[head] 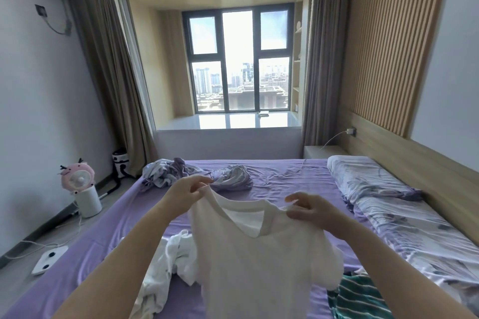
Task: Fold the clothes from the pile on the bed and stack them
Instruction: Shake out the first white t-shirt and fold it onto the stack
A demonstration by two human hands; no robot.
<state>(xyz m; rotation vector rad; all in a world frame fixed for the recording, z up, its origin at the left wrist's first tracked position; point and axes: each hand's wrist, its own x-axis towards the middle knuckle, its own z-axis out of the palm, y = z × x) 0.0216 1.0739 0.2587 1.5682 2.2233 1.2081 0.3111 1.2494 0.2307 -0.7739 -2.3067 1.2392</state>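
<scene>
A white T-shirt (259,261) hangs in the air in front of me above the purple bed (285,181), neckline up. My left hand (185,190) pinches its left shoulder, and my right hand (309,208) pinches the right shoulder. Below the shirt, a crumpled white garment (166,264) lies on the sheet at the left. A green striped garment (360,298) lies at the lower right, partly hidden by the shirt.
A rumpled lilac and grey bundle of cloth (197,173) lies at the bed's far side. A floral pillow (368,179) and quilt (420,238) run along the right. On the floor at left stand a pink fan (77,179) and a white bin (88,202).
</scene>
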